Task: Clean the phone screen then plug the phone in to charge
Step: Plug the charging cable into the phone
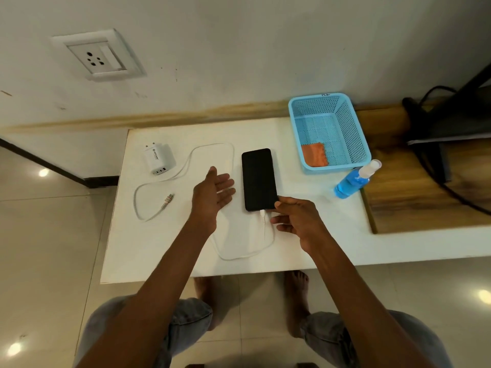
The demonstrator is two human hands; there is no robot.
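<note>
the white worktop (164, 251) carries the black phone (259, 179) face up near its middle. a blue basket (329, 134) stands right of the phone, an orange cloth (314, 155) in its near corner. the left hand (212, 193) hovers just left of the phone, fingers straight and spread, holding nothing. the right hand (295, 216) is at the phone's near right corner, fingers loosely curled; whether they pinch it, i cannot tell. the white cable (186, 168) is plugged into the phone's near end and loops away left of the phone, its other end lying loose. the charger (159, 159) lies far left of the phone, and the blue spray bottle (354, 180) lies to the phone's right.

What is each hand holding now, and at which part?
The left hand is open and holds nothing. The right hand touches the phone at its near right corner; whether it really pinches it cannot be told.
</note>
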